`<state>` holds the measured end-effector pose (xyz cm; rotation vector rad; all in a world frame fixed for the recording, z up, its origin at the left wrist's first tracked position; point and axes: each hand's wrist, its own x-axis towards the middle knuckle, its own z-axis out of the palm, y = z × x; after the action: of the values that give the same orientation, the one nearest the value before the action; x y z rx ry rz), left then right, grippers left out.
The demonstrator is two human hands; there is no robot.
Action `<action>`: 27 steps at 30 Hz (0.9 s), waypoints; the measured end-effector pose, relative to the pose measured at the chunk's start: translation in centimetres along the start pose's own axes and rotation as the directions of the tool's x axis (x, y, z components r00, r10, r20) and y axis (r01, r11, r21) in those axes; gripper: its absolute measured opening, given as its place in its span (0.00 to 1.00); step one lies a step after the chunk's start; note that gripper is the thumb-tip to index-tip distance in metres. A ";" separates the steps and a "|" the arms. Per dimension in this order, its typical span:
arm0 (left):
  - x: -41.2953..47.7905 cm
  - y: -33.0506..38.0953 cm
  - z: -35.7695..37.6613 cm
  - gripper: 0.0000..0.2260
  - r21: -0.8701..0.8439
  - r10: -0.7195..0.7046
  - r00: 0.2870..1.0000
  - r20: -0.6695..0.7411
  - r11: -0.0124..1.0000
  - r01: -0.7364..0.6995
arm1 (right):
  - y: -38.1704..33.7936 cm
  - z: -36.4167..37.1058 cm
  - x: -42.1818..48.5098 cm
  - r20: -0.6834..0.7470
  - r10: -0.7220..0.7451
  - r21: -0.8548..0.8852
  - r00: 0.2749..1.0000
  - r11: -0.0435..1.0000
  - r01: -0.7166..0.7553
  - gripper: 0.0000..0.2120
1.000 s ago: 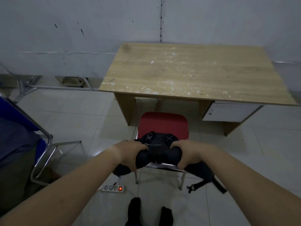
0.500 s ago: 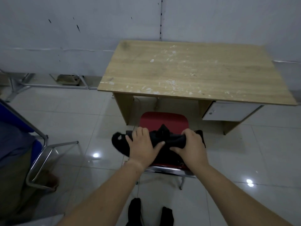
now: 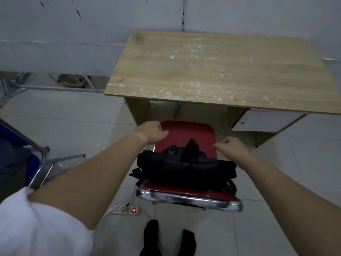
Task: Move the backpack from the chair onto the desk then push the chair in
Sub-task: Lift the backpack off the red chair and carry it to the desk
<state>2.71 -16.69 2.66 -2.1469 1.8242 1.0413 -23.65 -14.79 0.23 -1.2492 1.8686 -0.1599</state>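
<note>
One backpack (image 3: 186, 167) sits at the chair's (image 3: 188, 197) front edge.
Your left hand (image 3: 150, 133) and right hand (image 3: 231, 145) hover loosely curled, holding nothing; one desk (image 3: 212, 71) beyond.

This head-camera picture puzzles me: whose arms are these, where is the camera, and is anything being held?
There is no machine here. A person wears one wide camera on the head, looking forward and down, so the two bare arms are theirs. The left hand and right hand hover loosely curled above a black fabric backpack, holding nothing. The backpack lies on a red cushioned chair with a chrome frame. Beyond stands a light wooden desk, its top bare but for pale flecks. A white power strip lies on the tiled floor.
</note>
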 end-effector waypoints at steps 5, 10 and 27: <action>0.9 -0.5 4.6 0.36 0.004 -0.264 0.888 0.377 0.959 0.284 | 0.0 2.3 0.8 0.420 0.231 -0.191 0.878 0.968 -0.164 0.26; 1.1 -2.4 7.2 0.34 -0.277 -0.342 0.754 0.561 0.781 0.561 | 2.3 4.3 2.9 0.551 0.423 -0.327 0.719 0.902 -0.281 0.43; -0.8 -2.5 2.3 0.11 -0.325 -0.002 0.983 -0.186 0.944 -0.060 | 0.5 0.5 0.5 0.020 -0.171 0.047 0.985 0.984 0.170 0.12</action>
<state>4.01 -14.19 0.58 -2.4881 1.8766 1.2745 -23.64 -14.75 -0.62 -1.3739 1.7273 -0.2760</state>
